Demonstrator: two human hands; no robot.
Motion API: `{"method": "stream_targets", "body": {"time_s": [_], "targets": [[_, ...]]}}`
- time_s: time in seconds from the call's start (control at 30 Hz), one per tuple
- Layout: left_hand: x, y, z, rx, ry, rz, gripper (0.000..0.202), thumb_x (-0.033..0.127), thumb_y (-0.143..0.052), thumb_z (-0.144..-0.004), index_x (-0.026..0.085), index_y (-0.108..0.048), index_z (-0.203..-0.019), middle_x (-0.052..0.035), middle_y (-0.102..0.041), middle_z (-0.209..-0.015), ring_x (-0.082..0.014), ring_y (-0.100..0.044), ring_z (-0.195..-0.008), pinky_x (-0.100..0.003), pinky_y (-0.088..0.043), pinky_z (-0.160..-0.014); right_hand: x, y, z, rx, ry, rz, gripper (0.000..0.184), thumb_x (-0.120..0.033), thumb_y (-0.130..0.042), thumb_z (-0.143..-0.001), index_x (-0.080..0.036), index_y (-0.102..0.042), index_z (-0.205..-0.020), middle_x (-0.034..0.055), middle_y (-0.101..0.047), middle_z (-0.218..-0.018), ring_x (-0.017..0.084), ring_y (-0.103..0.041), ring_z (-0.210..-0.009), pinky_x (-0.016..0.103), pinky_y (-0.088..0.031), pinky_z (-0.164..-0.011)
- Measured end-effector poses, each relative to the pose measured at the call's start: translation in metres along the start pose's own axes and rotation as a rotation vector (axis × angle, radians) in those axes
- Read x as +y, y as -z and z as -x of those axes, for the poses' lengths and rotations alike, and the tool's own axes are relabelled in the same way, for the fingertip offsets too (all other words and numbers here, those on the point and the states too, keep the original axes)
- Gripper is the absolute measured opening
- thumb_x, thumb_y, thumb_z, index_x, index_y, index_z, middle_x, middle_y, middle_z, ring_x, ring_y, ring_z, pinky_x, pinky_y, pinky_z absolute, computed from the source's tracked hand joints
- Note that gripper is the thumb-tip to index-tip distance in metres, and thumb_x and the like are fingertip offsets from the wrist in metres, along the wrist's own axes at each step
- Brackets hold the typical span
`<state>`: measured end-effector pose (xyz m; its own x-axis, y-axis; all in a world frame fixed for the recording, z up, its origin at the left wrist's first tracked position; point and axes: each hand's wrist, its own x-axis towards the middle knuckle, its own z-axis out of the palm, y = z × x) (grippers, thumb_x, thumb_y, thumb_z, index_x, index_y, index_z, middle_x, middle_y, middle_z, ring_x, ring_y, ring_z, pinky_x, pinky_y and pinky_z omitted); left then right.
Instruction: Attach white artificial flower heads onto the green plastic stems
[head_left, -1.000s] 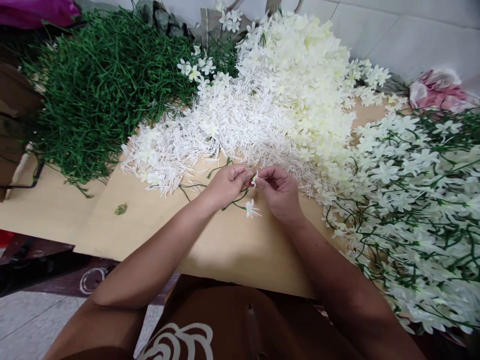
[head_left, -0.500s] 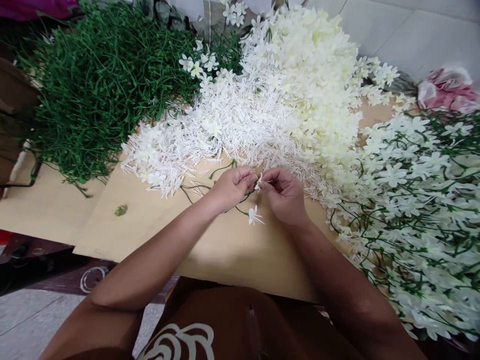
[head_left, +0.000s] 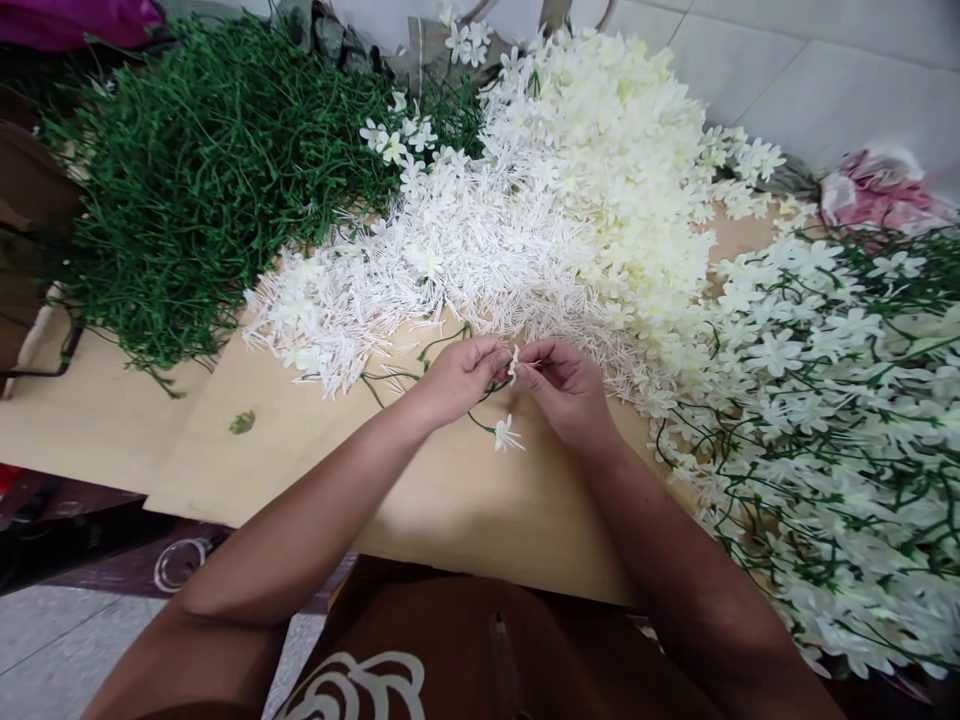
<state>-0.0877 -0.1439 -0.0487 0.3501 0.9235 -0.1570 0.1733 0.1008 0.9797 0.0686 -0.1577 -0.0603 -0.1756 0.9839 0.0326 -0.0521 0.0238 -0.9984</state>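
Fingertip to fingertip, my two hands meet over the tan board [head_left: 300, 470]. Between them is a small white artificial flower [head_left: 513, 364]. My left hand [head_left: 469, 375] is closed in a pinch on a green plastic stem [head_left: 484, 425], which has several branches. One branch hangs toward me and ends in a white flower with thin stamens [head_left: 506, 434]. My right hand [head_left: 562, 385] pinches at the small white flower from the right; its fingers partly hide what they grip.
A heap of green stems [head_left: 225, 170] lies at back left. White stamen pieces [head_left: 480, 240] and loose petals [head_left: 622, 170] are piled behind my hands. Assembled flowers on stems [head_left: 840, 430] cover the right side. A pink-white plastic bag [head_left: 881, 190] lies at far right.
Both hands stay pinched together in nearly the same place. The small white flower between the fingertips has shifted slightly, and the view has moved a little.
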Motion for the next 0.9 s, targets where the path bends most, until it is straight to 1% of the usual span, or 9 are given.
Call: {"method": "stream_targets", "body": {"time_s": [0.07,0.17,0.23,0.37,0.47,0.63,0.73,0.9], "targets": [[0.0,0.001,0.0,-0.002,-0.014,0.019,0.035,0.044,-0.054,-0.086,0.019,-0.044,-0.062,0.0047,-0.041,-0.056,-0.0087,-0.037,-0.054,-0.021,-0.031,-0.05,-0.002,0.001,0.0,-0.021,-0.038,-0.054,0.03,-0.046,-0.078,-0.072,-0.022,-0.063,-0.082,-0.0007,-0.065,-0.073,0.014,-0.063,-0.07,0.032,-0.055,-0.073],[-0.001,0.001,0.0,-0.008,-0.017,0.001,0.037,0.047,-0.054,-0.086,0.019,-0.046,-0.063,0.0032,-0.045,-0.057,-0.0099,-0.043,-0.058,-0.021,-0.034,-0.052,-0.001,0.003,-0.001,0.003,-0.081,-0.101,0.033,-0.049,-0.08,-0.068,-0.022,-0.064,-0.078,-0.002,-0.064,-0.07,0.013,-0.061,-0.067,0.032,-0.054,-0.072],[-0.002,0.001,-0.001,-0.005,-0.048,-0.04,0.035,0.044,-0.053,-0.087,0.019,-0.047,-0.063,0.0022,-0.048,-0.059,-0.011,-0.047,-0.062,-0.021,-0.037,-0.056,0.001,0.003,-0.002,0.025,-0.102,-0.122,0.032,-0.047,-0.082,-0.064,-0.021,-0.064,-0.073,-0.0031,-0.063,-0.067,0.011,-0.059,-0.065,0.03,-0.053,-0.069],[-0.003,0.001,-0.001,-0.01,-0.144,-0.113,0.03,0.035,-0.05,-0.088,0.019,-0.05,-0.063,0.0013,-0.052,-0.062,-0.0127,-0.051,-0.067,-0.024,-0.041,-0.065,0.004,0.005,-0.005,0.03,-0.163,-0.146,0.029,-0.037,-0.084,-0.057,-0.021,-0.061,-0.065,-0.0039,-0.064,-0.066,0.01,-0.058,-0.064,0.027,-0.05,-0.066],[-0.004,0.001,-0.001,-0.014,-0.18,-0.137,0.028,0.031,-0.047,-0.088,0.019,-0.049,-0.063,0.0014,-0.051,-0.061,-0.0132,-0.05,-0.067,-0.025,-0.04,-0.066,0.003,0.006,-0.007,0.013,-0.211,-0.158,0.025,-0.03,-0.082,-0.055,-0.021,-0.059,-0.061,-0.0043,-0.064,-0.065,0.01,-0.057,-0.063,0.027,-0.049,-0.065],[-0.009,-0.001,-0.002,-0.001,-0.209,-0.207,0.029,0.033,-0.046,-0.089,0.019,-0.047,-0.063,0.0019,-0.045,-0.059,-0.0137,-0.046,-0.064,-0.026,-0.035,-0.064,0.0,0.007,-0.009,0.002,-0.266,-0.18,0.021,-0.021,-0.079,-0.051,-0.019,-0.059,-0.056,-0.0044,-0.064,-0.063,0.009,-0.056,-0.063,0.024,-0.045,-0.064],[-0.011,0.0,-0.003,-0.011,-0.227,-0.262,0.028,0.031,-0.045,-0.089,0.019,-0.047,-0.063,0.0023,-0.044,-0.06,-0.0136,-0.045,-0.064,-0.026,-0.034,-0.065,0.0,0.008,-0.009,-0.003,-0.279,-0.171,0.019,-0.02,-0.078,-0.05,-0.019,-0.059,-0.054,-0.0044,-0.063,-0.062,0.008,-0.055,-0.062,0.024,-0.044,-0.063],[-0.014,0.001,-0.003,-0.017,-0.244,-0.346,0.03,0.03,-0.043,-0.089,0.019,-0.043,-0.062,0.0019,-0.044,-0.061,-0.0137,-0.044,-0.064,-0.027,-0.034,-0.065,0.001,0.007,-0.007,-0.057,-0.295,-0.108,0.022,-0.02,-0.078,-0.052,-0.019,-0.057,-0.055,-0.004,-0.062,-0.061,0.009,-0.054,-0.061,0.025,-0.043,-0.063]]}}
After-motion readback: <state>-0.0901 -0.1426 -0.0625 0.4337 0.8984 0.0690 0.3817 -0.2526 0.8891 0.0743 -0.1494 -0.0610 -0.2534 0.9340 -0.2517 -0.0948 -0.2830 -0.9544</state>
